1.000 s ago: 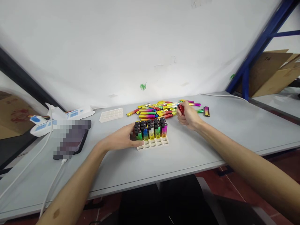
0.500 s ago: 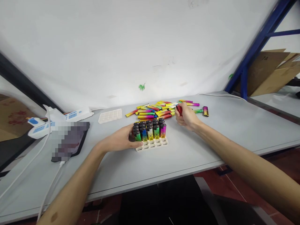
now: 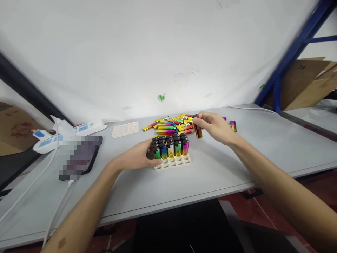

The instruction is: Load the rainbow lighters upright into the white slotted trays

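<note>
A white slotted tray (image 3: 172,161) holds rows of upright lighters (image 3: 171,147) with black tops and shiny coloured bodies; slots along its front edge have nothing in them. My left hand (image 3: 139,154) grips the tray's left side, thumb at the front corner and fingers behind the lighters. In my right hand (image 3: 212,124) is a red and gold lighter (image 3: 197,128), pinched near its black top and held nearly upright, right of the tray. Behind the tray lies a loose pile of shiny multicoloured lighters (image 3: 165,127), partly hidden by my right hand.
A second white slotted tray (image 3: 125,129) lies at the back, left of the pile. Further left are a phone (image 3: 88,156) on a charging cable and white power strips (image 3: 89,127). One lighter (image 3: 233,125) stands apart at right. A wall (image 3: 147,52) rises behind the table.
My right hand has lifted a red lighter from the pile area and turned it upright, its body now showing below the fingers. My left hand stays on the tray.
</note>
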Demonstrator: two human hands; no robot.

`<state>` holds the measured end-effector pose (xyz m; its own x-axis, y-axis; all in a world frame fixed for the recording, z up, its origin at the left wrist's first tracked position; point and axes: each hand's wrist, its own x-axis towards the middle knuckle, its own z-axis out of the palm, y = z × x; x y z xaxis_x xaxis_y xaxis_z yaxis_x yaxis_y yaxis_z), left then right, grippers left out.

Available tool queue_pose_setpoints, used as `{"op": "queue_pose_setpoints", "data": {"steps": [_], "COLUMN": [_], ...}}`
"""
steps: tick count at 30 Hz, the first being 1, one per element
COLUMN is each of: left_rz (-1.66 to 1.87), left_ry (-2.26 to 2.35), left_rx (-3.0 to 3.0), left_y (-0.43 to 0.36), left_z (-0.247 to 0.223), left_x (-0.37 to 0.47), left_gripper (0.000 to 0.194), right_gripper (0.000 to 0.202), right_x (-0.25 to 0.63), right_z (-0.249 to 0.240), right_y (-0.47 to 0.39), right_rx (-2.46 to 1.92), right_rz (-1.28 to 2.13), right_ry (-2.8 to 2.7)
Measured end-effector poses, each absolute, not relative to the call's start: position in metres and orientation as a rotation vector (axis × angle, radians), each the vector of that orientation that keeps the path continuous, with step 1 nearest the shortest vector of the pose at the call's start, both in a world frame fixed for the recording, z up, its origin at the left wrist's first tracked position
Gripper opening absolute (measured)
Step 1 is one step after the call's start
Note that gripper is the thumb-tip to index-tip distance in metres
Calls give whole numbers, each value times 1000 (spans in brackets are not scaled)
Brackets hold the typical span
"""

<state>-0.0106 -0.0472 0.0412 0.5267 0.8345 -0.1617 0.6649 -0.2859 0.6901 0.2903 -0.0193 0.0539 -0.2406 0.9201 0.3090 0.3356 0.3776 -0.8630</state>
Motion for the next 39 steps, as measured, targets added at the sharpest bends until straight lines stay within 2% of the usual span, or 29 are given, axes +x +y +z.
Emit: {"op": "queue_pose_setpoints", "data": {"steps": [7,13,17,21,26,32,35,39], "left_rz": [341,305,342,394,411,482,483,475], "left_ry": [1171,1195,1140,1073,1077,1099,1130,1179], "left_rx": [2017,2062,2065,2040,2059,2122,2134,2101], "left_y": [-47,-46,-46,-48,-49,-49,-48,-48], "left_z": [41,39,40,41,39,40,39,37], "left_x": [-10,-11,-10,-7,-4,-1,-1,-3], "left_gripper": [66,58,58,57,43,50,55,76], "right_gripper": [27,15,15,13,19,10,17,29], "right_x": [257,221,213,206,200,198,203,242], "right_z": [92,73,64,61,54,52,60,70], "right_y": [-65,-72,-73,-80,-85,-88,-89,-64], "right_rx": [-969,-1020,-1071,-1104,-1207,-1191,-1162,-1402], "right_rz": [788,455,196,108,47,9,-11,-187], "right_ry": [-1928,-2247,-2375,-2457,-2432,-2461,-2408,-2071]}}
